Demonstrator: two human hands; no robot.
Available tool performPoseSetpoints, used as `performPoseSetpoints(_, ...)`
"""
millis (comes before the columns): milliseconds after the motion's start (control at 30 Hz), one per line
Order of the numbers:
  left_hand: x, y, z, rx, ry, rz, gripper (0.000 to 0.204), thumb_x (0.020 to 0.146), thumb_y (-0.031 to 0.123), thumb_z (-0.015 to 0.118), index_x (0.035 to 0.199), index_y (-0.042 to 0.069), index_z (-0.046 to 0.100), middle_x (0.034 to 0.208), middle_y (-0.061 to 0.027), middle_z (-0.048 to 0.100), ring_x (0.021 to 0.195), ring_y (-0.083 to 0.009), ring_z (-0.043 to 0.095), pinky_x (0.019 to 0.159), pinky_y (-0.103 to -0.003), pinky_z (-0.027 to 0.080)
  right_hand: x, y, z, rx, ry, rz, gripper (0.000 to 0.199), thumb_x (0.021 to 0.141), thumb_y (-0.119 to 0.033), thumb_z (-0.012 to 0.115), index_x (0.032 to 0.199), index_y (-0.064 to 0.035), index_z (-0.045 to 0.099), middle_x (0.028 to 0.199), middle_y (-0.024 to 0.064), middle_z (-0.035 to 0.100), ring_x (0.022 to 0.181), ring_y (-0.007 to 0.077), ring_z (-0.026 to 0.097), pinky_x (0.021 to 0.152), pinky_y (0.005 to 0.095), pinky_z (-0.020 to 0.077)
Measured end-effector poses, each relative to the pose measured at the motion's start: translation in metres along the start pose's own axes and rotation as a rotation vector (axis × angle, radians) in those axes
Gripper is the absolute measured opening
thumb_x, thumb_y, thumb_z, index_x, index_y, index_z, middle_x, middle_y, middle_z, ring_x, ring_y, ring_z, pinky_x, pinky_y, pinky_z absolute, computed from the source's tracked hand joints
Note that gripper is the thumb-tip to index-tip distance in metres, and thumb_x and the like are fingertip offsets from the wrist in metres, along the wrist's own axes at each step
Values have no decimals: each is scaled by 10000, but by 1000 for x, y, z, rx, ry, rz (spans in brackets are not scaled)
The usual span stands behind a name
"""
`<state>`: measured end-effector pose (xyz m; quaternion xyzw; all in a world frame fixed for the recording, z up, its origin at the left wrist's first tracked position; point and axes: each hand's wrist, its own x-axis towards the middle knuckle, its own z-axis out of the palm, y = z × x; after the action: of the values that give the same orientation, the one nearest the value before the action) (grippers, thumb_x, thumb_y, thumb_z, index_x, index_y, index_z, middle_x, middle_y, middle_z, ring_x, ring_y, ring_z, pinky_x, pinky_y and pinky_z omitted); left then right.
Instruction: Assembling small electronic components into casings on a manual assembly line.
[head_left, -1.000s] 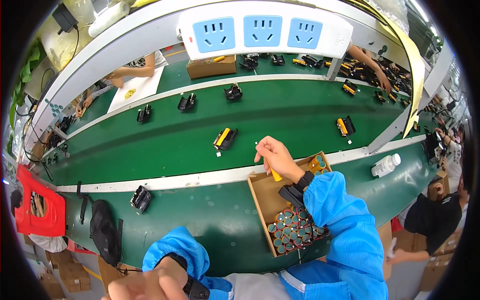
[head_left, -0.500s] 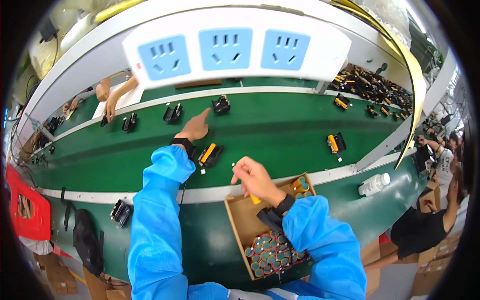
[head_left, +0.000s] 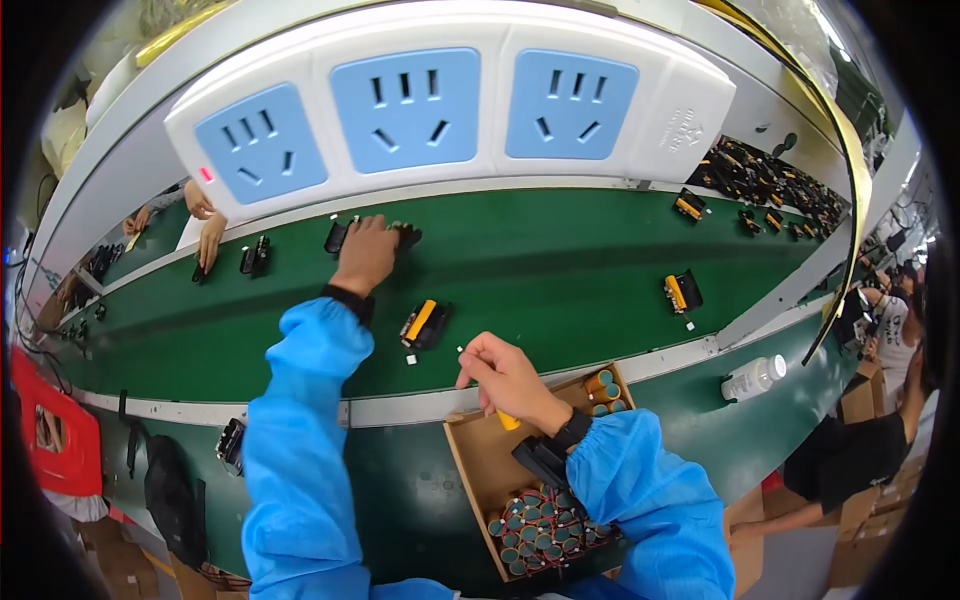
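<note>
My left hand point(head_left: 367, 255) reaches over the green belt, fingers curled round a black plastic housing point(head_left: 408, 236) that shows beside the thumb. Another black housing point(head_left: 337, 237) lies just left of those fingers, partly covered. My right hand point(head_left: 510, 382) is closed above a cardboard box point(head_left: 470, 460). From under its palm sticks the end of a yellow battery point(head_left: 508, 421), and a small white connector point(head_left: 461, 350) shows by the fingertips. Between my hands, on the belt, lies a black housing with a yellow battery point(head_left: 424, 324) in it. Several wired batteries point(head_left: 545, 530) fill the box's near end.
A white power strip point(head_left: 450, 100) with blue sockets spans the top. More filled housings point(head_left: 683, 292) lie on the belt point(head_left: 560, 260) at right. A white bottle point(head_left: 753, 378) stands beyond the box. Another person's hand point(head_left: 211, 240) works at far left. A black housing point(head_left: 231, 447) lies left of my sleeve.
My left hand has moved from pointing at the black housing to closing on it, and the housing has shifted left. My right hand stays nearly in place. The view has tilted slightly.
</note>
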<state>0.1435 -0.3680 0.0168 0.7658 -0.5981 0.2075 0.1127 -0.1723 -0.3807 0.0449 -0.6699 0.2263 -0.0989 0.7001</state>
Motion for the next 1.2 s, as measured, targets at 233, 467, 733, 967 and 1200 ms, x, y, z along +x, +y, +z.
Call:
performPoseSetpoints(233,-182,38,-154,-142,-245,-63,126,655,40,644,775,57,612,887,-123,568,874,-306,557,773,-421,420,2,2,7,46,1,39,127,1015,-175,517,977,-54,510,822,72,681,458,69,523,391,220,445)
performPoseSetpoints(467,-312,108,-166,-371,-180,-114,199,707,98,720,895,65,664,872,-93,575,844,-291,557,777,-413,417,6,2,12,-7,58,8,103,1014,-180,527,976,-84,527,743,43,635,451,73,517,374,224,429)
performPoseSetpoints(733,-309,102,-167,-393,-68,-368,505,781,222,765,1208,21,587,1085,-161,534,975,-336,501,844,-428,421,1,-5,6,13,139,-40,69,1005,-158,539,992,-91,546,672,4,548,435,79,490,360,226,389)
performPoseSetpoints(967,-329,95,-149,-581,-214,-389,685,812,158,715,1389,-67,423,1143,-216,490,1000,-380,469,878,-460,408,-118,-85,15,237,321,-45,87,1004,-167,533,1019,-83,547,622,-14,517,415,84,460,358,227,345)
performPoseSetpoints(1200,-335,103,-149,-656,-233,-396,788,818,112,664,1471,-87,271,1191,-254,451,1033,-398,450,889,-474,412,-213,-26,161,300,209,58,63,1018,-114,506,1042,-64,535,771,73,613,437,56,468,384,196,351)
